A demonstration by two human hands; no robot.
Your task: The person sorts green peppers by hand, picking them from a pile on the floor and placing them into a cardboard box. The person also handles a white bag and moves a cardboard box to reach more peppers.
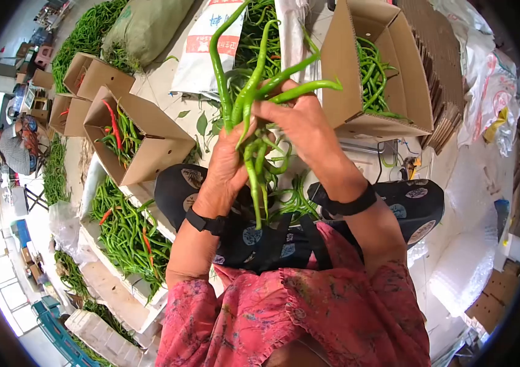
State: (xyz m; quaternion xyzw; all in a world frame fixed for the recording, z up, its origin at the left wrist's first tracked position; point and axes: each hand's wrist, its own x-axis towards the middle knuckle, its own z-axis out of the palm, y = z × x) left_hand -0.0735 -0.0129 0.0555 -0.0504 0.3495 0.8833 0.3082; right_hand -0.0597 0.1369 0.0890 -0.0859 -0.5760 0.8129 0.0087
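Several long green chili peppers (pixel 249 101) fan out of my two hands, held up in front of my lap. My left hand (pixel 228 158) is wrapped round the lower part of the bunch, where some peppers hang down below it. From the right, my right hand (pixel 299 119) closes on the stems and bodies of the same bunch, its fingers partly hidden behind the peppers. More green chilies (pixel 293 199) lie below the hands, between my knees.
An open cardboard box (pixel 416 76) at the right holds green chilies; another box (pixel 162 150) at the left holds red and green ones. A white printed sack (pixel 202 67) stands ahead. A crate of chilies (pixel 128 232) sits at my left. Another person (pixel 18 147) is at far left.
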